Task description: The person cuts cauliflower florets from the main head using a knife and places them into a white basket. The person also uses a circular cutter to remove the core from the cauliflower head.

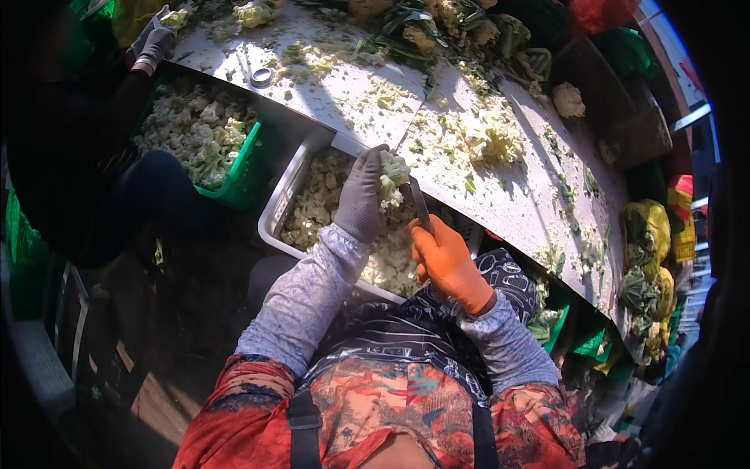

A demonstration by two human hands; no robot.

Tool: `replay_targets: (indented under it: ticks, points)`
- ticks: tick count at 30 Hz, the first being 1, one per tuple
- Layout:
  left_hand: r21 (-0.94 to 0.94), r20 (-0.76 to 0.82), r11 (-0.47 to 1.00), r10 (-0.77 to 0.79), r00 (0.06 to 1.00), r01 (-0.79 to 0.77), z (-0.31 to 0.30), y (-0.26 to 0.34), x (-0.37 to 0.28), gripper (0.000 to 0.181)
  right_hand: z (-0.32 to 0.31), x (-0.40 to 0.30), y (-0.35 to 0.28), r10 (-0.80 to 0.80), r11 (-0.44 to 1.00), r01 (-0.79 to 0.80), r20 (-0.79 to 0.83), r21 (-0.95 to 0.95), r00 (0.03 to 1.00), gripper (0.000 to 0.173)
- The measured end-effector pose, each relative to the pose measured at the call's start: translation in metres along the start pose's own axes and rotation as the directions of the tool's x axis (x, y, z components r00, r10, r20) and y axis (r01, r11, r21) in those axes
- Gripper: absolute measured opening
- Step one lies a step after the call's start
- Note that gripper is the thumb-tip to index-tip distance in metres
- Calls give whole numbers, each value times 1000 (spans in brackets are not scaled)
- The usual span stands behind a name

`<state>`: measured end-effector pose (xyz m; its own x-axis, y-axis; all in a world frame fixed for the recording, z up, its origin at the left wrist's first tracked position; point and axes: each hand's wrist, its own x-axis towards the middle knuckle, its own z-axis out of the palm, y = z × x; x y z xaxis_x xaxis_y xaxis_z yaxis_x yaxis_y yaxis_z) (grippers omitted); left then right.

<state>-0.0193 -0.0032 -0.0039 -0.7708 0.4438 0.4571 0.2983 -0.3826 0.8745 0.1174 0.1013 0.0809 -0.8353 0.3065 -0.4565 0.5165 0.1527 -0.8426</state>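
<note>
My left hand point(361, 196), in a grey glove, holds a piece of cauliflower point(392, 176) over a white plastic crate point(274, 217). Cut florets point(389, 267) lie in the crate below. In an orange glove, my right hand point(448, 258) grips a knife point(419, 202), its blade pointing up beside the cauliflower on its right. Where the blade's edge meets the cauliflower is too small to tell. Beyond both hands, a white table point(375, 126) is strewn with cauliflower crumbs and leaf scraps.
A green crate of florets point(237, 170) stands at the left, near a co-worker's gloved hand point(155, 47). On the table lie a roll of tape point(262, 77), a cauliflower clump point(489, 138) and heaped leaves point(410, 35). Yellow net bags point(653, 234) stand at the right.
</note>
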Motion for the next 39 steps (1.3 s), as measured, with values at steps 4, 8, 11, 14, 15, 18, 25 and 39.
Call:
replay_targets:
  ticks: [4, 8, 11, 14, 15, 18, 25, 39]
  points:
    - [-161, 0, 948, -279, 960, 275, 1, -3, 2, 76, 14, 20, 13, -198, 980, 189, -203, -59, 959, 22]
    - [-332, -94, 883, -382, 919, 333, 2, 1, 9, 39, 5, 11, -9, -98, 995, 96, -162, -21, 982, 20]
    - [-420, -53, 821, -447, 893, 386, 3, 1, 12, 40, 2, 12, -7, -83, 996, 80, -97, -37, 992, 21]
    - [-477, -6, 768, -490, 872, 428, 6, 1, 9, 41, 12, 12, -6, -55, 998, 52, -89, -31, 995, 21]
    - [-530, 15, 717, -527, 850, 454, 6, 3, 7, 41, 14, 15, -1, -138, 987, 131, -77, -92, 987, 22]
    - [-633, 66, 648, -499, 864, 423, 14, 10, 4, 39, 19, 29, 23, -310, 929, 290, -54, -228, 949, 24]
    - [-621, -26, 657, -561, 827, 426, 20, 0, -3, 35, 32, 50, 20, -103, 979, 81, -109, -189, 989, 32]
    - [-35, -331, 854, -499, 801, 518, 26, -36, 3, 42, -113, 119, 61, -45, 935, -106, -410, -337, 911, 28]
